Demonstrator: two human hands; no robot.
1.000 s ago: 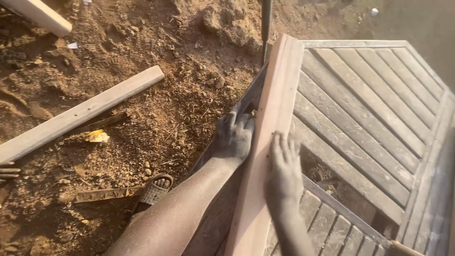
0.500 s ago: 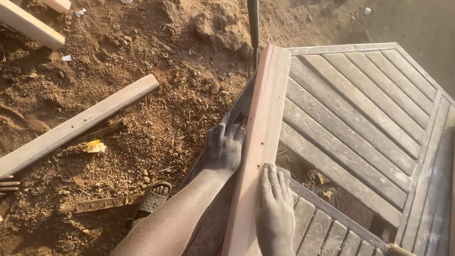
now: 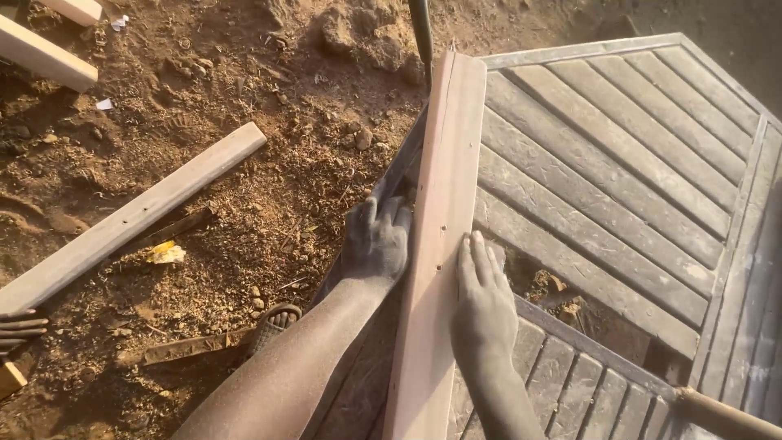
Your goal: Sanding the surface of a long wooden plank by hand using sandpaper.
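Running from six o'clock up toward twelve, a long reddish wooden plank [image 3: 436, 244] lies along the outer edge of a slatted wooden door panel [image 3: 619, 171], its face smooth, dusty and marked by a few small holes. The panel's slats are grey, rough-grained and set on a slant inside a plain frame; one gap near four o'clock shows rubble beneath. The left hand [image 3: 376, 240], coated in pale dust, curls its fingers over the plank's left edge, grasping it; its fingertips are hidden behind the wood. The right hand [image 3: 482, 305] lies flat and released on the plank's right side, fingers straight, pointing toward twelve, palm pressing down. So the plank sits between the two hands, touching both. Sawdust and reddish clods cover the ground. A pale flat board [image 3: 130, 218] lies at nine o'clock, well apart. A sandal [image 3: 273, 323] shows partly under the left forearm. A round wooden handle [image 3: 721, 415] is cut off at five o'clock.
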